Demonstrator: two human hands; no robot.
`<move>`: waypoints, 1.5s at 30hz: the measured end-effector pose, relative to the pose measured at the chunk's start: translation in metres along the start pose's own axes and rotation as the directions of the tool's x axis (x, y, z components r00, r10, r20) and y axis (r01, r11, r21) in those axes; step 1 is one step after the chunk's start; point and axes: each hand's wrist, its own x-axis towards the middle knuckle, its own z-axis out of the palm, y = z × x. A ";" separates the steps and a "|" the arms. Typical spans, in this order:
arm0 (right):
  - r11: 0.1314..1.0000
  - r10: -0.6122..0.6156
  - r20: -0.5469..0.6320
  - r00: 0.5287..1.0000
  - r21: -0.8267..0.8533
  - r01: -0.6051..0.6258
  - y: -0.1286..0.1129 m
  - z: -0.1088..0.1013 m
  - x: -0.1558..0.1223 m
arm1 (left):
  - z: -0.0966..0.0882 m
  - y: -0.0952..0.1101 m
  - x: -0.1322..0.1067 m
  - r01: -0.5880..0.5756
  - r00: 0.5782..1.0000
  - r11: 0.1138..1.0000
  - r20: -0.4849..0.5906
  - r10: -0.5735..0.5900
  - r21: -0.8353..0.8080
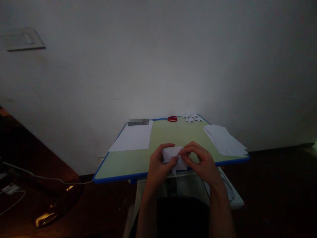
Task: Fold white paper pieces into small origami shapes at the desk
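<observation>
Both my hands hold a folded white paper piece (173, 155) over the near edge of a small green table with a blue rim (119, 178). My left hand (158, 165) grips the paper's left side with curled fingers. My right hand (201, 162) pinches its upper right corner. Part of the paper is hidden behind my fingers.
A flat white sheet (132, 137) lies at the table's left. A stack of white sheets (224, 140) lies at the right. Several small folded paper pieces (193, 118) and a red ring-shaped object (172, 118) sit at the far edge. A white cable (37, 177) crosses the dark floor at left.
</observation>
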 end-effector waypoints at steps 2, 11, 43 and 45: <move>1.000 -0.017 0.004 1.000 0.001 0.017 0.001 -0.002 -0.001 | 0.000 0.001 0.000 0.021 1.000 1.000 0.008 -0.021 -0.021; 1.000 -0.024 0.004 1.000 0.013 0.024 0.005 -0.004 -0.001 | -0.002 -0.001 0.000 -0.007 1.000 0.999 0.025 0.008 -0.032; 0.994 0.094 -0.147 0.985 -0.047 -0.102 0.004 0.001 0.001 | 0.005 -0.005 0.003 0.035 0.998 0.999 0.051 -0.034 -0.026; 0.992 0.109 -0.131 0.985 -0.044 -0.116 0.003 0.001 0.001 | 0.005 -0.005 0.004 0.042 0.999 0.999 0.025 -0.041 -0.035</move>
